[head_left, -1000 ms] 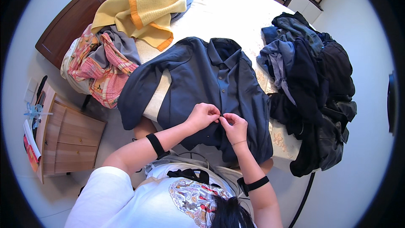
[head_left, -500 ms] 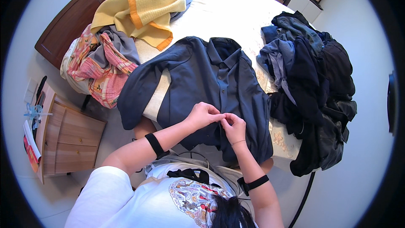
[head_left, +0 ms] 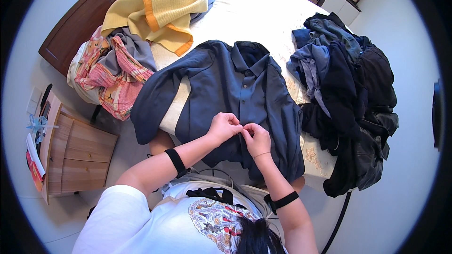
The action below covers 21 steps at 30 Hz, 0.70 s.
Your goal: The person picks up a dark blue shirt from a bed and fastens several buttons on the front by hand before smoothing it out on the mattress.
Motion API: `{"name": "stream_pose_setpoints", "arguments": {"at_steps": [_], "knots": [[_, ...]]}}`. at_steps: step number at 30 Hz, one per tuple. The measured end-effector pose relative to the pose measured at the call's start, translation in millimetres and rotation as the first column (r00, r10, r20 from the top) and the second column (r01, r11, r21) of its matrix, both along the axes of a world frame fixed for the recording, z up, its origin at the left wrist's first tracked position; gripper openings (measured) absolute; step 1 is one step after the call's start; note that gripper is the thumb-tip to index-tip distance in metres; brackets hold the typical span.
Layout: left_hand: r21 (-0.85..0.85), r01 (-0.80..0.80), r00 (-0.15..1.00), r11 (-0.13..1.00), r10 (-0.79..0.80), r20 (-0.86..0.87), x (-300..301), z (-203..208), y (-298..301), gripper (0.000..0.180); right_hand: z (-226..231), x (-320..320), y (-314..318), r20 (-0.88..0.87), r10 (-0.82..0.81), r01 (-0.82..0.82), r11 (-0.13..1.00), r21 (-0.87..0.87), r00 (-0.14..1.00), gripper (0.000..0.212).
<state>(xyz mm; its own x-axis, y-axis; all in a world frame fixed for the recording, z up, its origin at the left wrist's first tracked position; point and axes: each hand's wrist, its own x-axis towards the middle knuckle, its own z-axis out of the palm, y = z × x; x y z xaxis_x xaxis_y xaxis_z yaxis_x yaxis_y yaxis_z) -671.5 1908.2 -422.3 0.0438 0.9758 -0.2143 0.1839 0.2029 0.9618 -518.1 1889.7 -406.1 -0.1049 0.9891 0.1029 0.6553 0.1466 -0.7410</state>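
A dark blue-grey button-up shirt [head_left: 212, 89] lies front up on the near part of the bed, its collar pointing away from me and its sleeves out to both sides. Over the lower part of its button front, my left hand [head_left: 224, 127] and my right hand [head_left: 257, 139] meet fingertip to fingertip. Both pinch the shirt's front edge; the button or buttonhole between them is too small and covered to make out. Above my fingers, several small buttons run up toward the collar. The shirt's hem hangs over the bed's near edge.
Dark clothes [head_left: 348, 99] are heaped on the bed's right side. At the left lie a yellow blanket [head_left: 165, 14] with orange trim and pink patterned bedding [head_left: 113, 77]. A wooden nightstand [head_left: 84, 155] stands at the left, near a brown headboard [head_left: 80, 19]. White bedding [head_left: 254, 9] covers the mattress.
Both hands have shifted slightly to the left, still pinching together at the shirt front. The button strip has been drawn a little left with them. The shirt otherwise lies as before.
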Motion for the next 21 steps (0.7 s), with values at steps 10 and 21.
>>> {"name": "stream_pose_setpoints", "arguments": {"at_steps": [10,21], "knots": [[-0.327,-0.051,0.891,0.944,0.191,0.412,3,9,-4,0.008,-13,19,14,-0.619,-0.276,-0.251,0.737,-0.628,0.735,0.015],[0.239,0.369,0.890,0.898,-0.267,-0.370,-42,25,-25,0.023,13,15,-37,0.171,0.158,-0.137,0.982,-0.128,0.973,0.034]]}}
